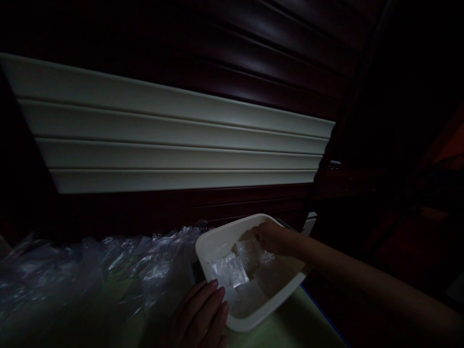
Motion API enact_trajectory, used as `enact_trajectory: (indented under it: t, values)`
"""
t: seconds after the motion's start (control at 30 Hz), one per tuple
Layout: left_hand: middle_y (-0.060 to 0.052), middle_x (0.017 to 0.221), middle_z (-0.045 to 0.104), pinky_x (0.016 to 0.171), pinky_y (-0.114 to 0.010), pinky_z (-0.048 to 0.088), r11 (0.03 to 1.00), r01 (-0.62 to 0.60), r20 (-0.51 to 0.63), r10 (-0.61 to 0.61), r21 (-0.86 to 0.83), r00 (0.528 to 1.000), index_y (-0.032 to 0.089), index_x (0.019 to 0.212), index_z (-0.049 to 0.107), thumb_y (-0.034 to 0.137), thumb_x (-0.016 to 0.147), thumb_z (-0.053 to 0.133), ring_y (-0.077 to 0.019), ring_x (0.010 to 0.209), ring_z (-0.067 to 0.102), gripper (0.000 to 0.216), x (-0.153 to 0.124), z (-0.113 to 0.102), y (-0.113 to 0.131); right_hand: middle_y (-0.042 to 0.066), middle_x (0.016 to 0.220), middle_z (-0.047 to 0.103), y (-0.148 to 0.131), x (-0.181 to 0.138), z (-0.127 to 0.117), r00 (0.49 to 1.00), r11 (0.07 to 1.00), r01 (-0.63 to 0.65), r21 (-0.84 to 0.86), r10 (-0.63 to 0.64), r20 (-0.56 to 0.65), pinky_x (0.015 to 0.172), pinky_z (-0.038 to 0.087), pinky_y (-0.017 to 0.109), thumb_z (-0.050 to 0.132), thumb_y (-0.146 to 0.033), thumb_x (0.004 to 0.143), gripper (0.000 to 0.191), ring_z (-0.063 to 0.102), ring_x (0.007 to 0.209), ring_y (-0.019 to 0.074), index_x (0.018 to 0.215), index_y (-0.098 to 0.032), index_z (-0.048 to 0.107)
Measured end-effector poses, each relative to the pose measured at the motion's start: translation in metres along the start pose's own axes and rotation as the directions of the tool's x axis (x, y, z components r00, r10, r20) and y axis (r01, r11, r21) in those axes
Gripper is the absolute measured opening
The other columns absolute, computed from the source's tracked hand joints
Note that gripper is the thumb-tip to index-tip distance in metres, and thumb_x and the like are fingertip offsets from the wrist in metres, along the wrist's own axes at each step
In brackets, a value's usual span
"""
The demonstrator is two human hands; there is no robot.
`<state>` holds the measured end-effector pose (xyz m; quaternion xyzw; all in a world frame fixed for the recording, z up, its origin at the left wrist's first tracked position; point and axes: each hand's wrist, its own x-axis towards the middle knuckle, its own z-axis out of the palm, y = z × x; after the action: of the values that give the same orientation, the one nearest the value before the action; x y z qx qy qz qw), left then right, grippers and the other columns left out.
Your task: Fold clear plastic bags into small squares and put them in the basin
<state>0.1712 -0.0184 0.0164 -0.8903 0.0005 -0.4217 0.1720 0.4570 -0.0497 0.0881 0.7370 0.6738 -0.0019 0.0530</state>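
Note:
A white plastic basin (253,325) holds several clear plastic packets (229,268). Inside its far right part, my right hand (271,237) is closed with curled fingers at the top edge of a clear packet (248,253), which it seems to pinch. The dim light hides what the packet contains. At the basin's near left rim lies my left hand (203,314), fingers stretched out and side by side, the tips at the rim. Nothing shows in that hand, and its thumb is out of sight.
Crumpled clear plastic bags (148,270) spread over the pale green tabletop (112,295) to the left. A blue edge (322,311) borders the surface at right. Behind stands a dark panel (246,53) with a cream ridged band (181,140). The right side is very dark.

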Motion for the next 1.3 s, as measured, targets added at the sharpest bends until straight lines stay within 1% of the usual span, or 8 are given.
enact_trajectory:
  t: [0.1,0.43,0.67,0.9,1.03,1.13,1.2,1.3]
  values:
    - [-0.010,0.117,0.059,0.104,-0.037,0.042,1.000,0.005,-0.003,-0.005,0.007,1.000,0.013,0.111,0.058,0.016,0.090,0.046,-0.0229,0.120,0.048,0.024,0.001,0.000,0.000,0.008,0.114,0.058,0.001,0.003,0.004,0.998,1.000,0.016,0.004,-0.016,0.054,0.080,0.051,0.041,0.055,-0.030,0.091,0.027,0.060,0.096,0.0207,0.113,-0.016,0.056]
    - [-0.011,0.118,0.058,0.101,-0.036,0.044,1.000,-0.002,-0.075,0.002,0.004,0.997,0.012,0.108,0.058,0.012,0.088,0.046,-0.0225,0.118,0.050,0.023,0.004,0.002,0.000,0.007,0.116,0.058,0.001,0.014,0.007,0.966,0.998,-0.035,-0.044,0.045,0.254,0.079,0.052,0.040,0.056,-0.030,0.090,0.029,0.060,0.096,0.0221,0.115,-0.016,0.056]
    - [-0.015,0.115,0.058,0.098,-0.040,0.047,0.999,0.012,-0.120,-0.017,-0.042,0.993,0.006,0.112,0.053,0.011,0.087,0.043,-0.0262,0.121,0.045,0.027,0.006,0.004,0.005,0.008,0.114,0.059,-0.022,0.001,-0.020,0.997,0.978,-0.046,-0.204,0.059,0.057,0.080,0.051,0.041,0.055,-0.031,0.091,0.028,0.060,0.095,0.0203,0.114,-0.016,0.056]
    - [-0.018,0.117,0.057,0.100,-0.044,0.043,0.998,-0.002,-0.048,-0.001,-0.062,0.999,0.001,0.121,0.044,0.011,0.087,0.040,-0.0278,0.122,0.044,0.036,0.009,0.001,0.006,0.015,0.102,0.066,-0.094,-0.019,-0.068,0.981,0.969,-0.012,-0.245,-0.036,-0.190,0.071,0.048,0.033,0.038,-0.019,0.095,0.024,0.065,0.090,0.0265,0.106,-0.013,0.059]
    - [-0.018,0.128,0.052,0.102,-0.045,0.040,1.000,0.026,0.087,-0.024,-0.012,0.996,0.002,0.123,0.046,0.011,0.086,0.041,-0.0285,0.126,0.040,0.038,-0.007,-0.026,0.010,0.015,0.101,0.066,-0.144,-0.026,-0.083,0.958,0.976,0.065,-0.209,-0.120,-0.260,0.070,0.046,0.031,0.036,-0.019,0.094,0.025,0.065,0.089,0.0258,0.104,-0.015,0.059]
    - [-0.012,0.120,0.059,0.100,-0.042,0.042,0.997,0.059,0.230,-0.067,0.042,0.971,0.010,0.111,0.057,0.016,0.084,0.047,-0.0256,0.115,0.051,0.030,-0.039,-0.060,0.009,0.015,0.103,0.065,-0.182,-0.024,-0.081,0.935,0.975,0.162,-0.151,-0.200,-0.294,0.073,0.045,0.031,0.036,-0.021,0.094,0.025,0.063,0.093,0.0252,0.105,-0.015,0.058]
    - [-0.009,0.099,0.066,0.089,-0.037,0.049,0.984,0.133,0.335,-0.165,0.119,0.928,0.013,0.092,0.064,0.013,0.080,0.050,-0.0223,0.095,0.060,0.018,-0.064,-0.085,0.002,0.014,0.104,0.064,-0.209,-0.019,-0.070,0.916,0.965,0.242,-0.100,-0.262,-0.306,0.075,0.044,0.030,0.036,-0.021,0.094,0.025,0.061,0.095,0.0241,0.105,-0.016,0.058]
    - [-0.011,0.085,0.066,0.082,-0.040,0.050,0.903,0.288,0.426,-0.408,0.320,0.807,0.013,0.074,0.064,0.004,0.079,0.049,-0.0244,0.088,0.061,0.018,-0.092,-0.122,-0.020,0.013,0.103,0.065,-0.252,-0.010,-0.044,0.887,0.935,0.354,-0.007,-0.338,-0.315,0.074,0.043,0.029,0.038,-0.019,0.093,0.025,0.062,0.091,0.0220,0.106,-0.015,0.058]
